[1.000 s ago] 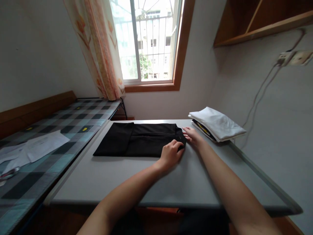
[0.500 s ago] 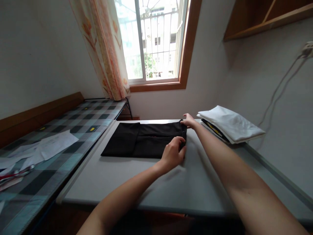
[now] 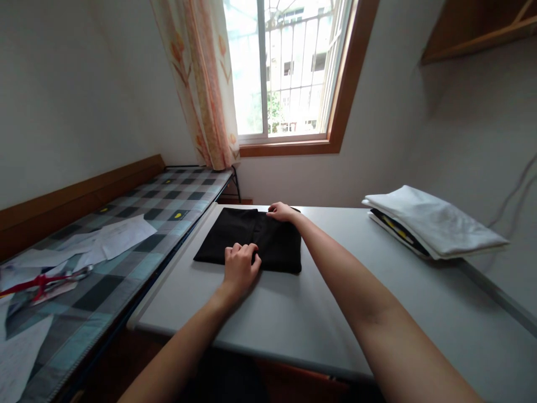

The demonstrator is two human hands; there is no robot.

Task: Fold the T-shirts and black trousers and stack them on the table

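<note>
A black garment, folded into a compact rectangle, lies flat on the white table. My left hand is at its near side, with curled fingers closed on the folded-over edge. At the far side, my right hand pinches the same edge between thumb and fingers. The fingertips of both hands are partly hidden. The exact kind of garment cannot be made out.
A folded white cloth stack with a black and yellow layer rests on the table's right side. To the left is a bed with a checked cover, holding papers and a red-handled item. A window is behind.
Both hands have moved left, carrying the garment's right end over onto the rest, so the bundle is shorter. My view has shifted slightly right.
</note>
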